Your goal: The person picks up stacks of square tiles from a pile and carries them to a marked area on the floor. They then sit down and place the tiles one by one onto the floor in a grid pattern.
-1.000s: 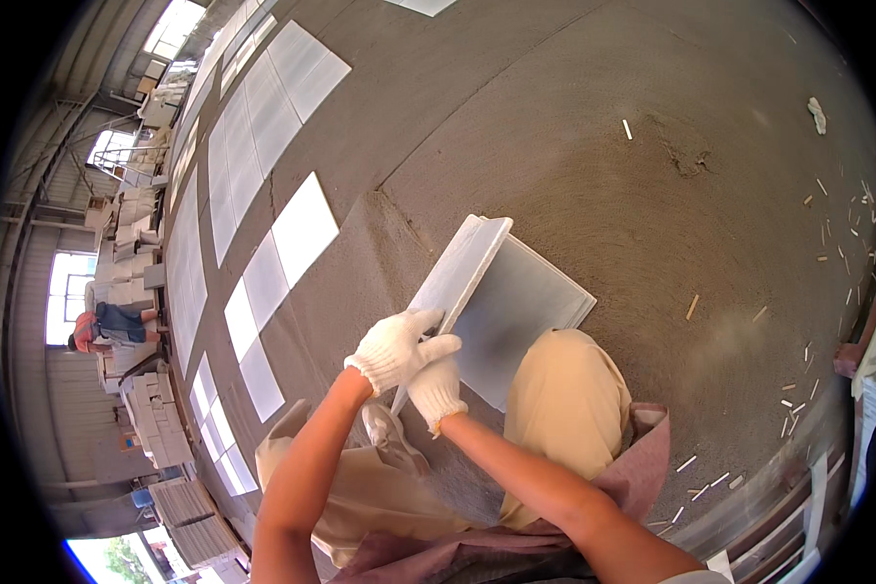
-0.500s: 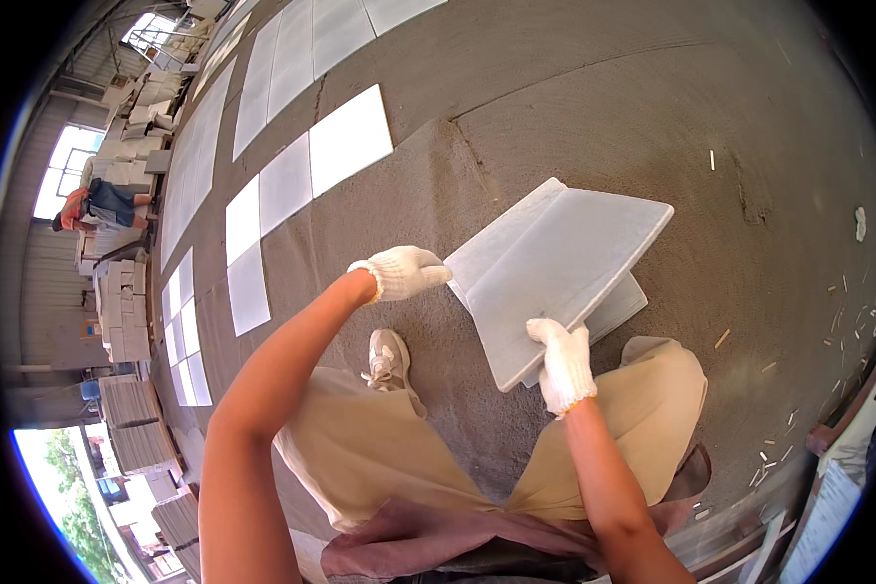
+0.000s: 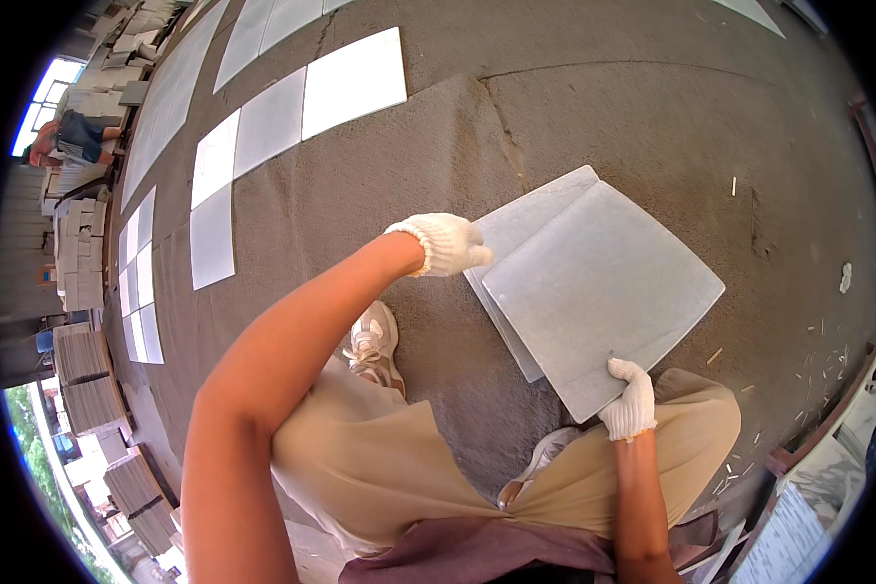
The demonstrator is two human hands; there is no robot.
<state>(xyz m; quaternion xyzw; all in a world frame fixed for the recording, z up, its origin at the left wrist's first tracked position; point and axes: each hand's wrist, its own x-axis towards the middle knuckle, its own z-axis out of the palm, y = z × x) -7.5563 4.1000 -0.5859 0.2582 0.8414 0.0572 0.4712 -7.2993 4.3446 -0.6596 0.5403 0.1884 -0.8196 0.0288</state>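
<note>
One pale grey tile [image 3: 608, 277] overlaps a lower tile [image 3: 535, 214] askew, reaching forward from the gloved right hand [image 3: 633, 401], which pinches the upper one's near edge, thumb on top. The gloved left hand [image 3: 448, 245] is at the lower one's left edge; whether it grips cannot be told. Brown-grey floor [image 3: 613, 122] surrounds them.

Change over approx. 1 s: upper tile [image 3: 603, 282], steeply tilted bef., now much flatter btwn L hand [image 3: 453, 245] & R hand [image 3: 631, 401]. Hands, prev. together, now well apart, R thumb over tile's near edge. Lower tile [image 3: 530, 216] now mostly covered, showing beside L hand.
</note>
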